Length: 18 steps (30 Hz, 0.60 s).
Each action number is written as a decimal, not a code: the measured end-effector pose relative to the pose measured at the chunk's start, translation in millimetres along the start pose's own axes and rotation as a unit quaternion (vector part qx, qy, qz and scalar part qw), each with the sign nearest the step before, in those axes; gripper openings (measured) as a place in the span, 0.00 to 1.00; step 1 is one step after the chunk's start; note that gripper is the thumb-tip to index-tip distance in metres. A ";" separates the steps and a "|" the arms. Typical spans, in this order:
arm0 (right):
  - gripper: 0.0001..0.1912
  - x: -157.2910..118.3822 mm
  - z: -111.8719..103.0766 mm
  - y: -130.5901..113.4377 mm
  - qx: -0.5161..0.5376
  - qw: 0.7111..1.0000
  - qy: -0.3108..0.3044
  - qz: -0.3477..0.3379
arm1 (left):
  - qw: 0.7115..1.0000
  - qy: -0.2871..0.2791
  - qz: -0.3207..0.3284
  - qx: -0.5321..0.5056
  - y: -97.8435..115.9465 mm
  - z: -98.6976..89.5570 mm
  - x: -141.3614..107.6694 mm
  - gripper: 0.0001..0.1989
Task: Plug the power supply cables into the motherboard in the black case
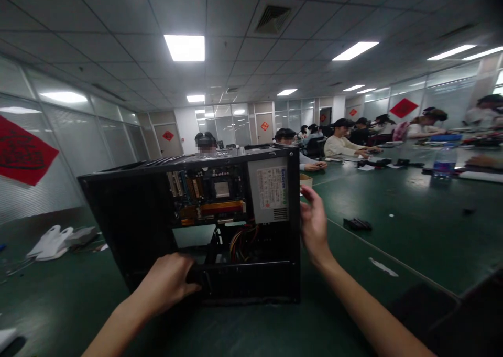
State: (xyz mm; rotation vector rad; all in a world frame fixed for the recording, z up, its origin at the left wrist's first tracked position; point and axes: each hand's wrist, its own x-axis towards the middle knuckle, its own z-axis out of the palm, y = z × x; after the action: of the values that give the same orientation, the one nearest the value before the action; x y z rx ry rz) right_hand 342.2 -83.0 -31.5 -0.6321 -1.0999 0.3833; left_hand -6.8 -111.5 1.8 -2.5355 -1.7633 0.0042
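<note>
An open black computer case (251, 283) stands on the green table, its inside facing me. A motherboard (231, 177) and a silver power supply (271, 192) with a white label show in its upper part, with bundled wires (241, 241) below. My left hand (171, 281) is closed over the case's lower front rail, its fingertips hidden inside the frame. Against the right side of the case rests my right hand (313, 223), its fingers bent and partly hidden behind the edge.
A white plastic bag (51, 242) lies on the green table (353, 273) at the left. On the right are a small black object (357, 224), a white scrap (383, 267) and a clear bottle (444, 163). Several people sit farther back, one in a cream top (338, 146).
</note>
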 end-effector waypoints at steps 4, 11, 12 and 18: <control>0.36 -54.7 -4.1 -48.4 -0.247 0.862 -0.157 -0.414 | 0.998 0.049 -0.001 -0.036 -12.8 -2.5 -3.7 0.35; 0.29 -80.4 58.2 -14.6 -0.562 0.723 -0.294 -0.272 | 0.996 0.059 -0.061 0.025 -8.5 2.7 -12.6 0.22; 0.27 -80.9 63.9 -8.3 -0.571 0.726 -0.284 -0.257 | 0.995 0.072 -0.067 0.027 -7.0 4.5 -12.9 0.25; 0.28 -88.4 64.3 0.4 -0.548 0.751 -0.222 -0.292 | 0.991 0.109 -0.069 0.033 -6.4 11.1 -15.8 0.29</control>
State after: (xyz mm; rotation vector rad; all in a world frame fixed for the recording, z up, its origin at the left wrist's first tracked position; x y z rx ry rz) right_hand 247.0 -115.9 -74.0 -1.1900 -1.9036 -0.7996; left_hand -18.7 -123.6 -9.5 -2.2649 -1.8128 -0.2085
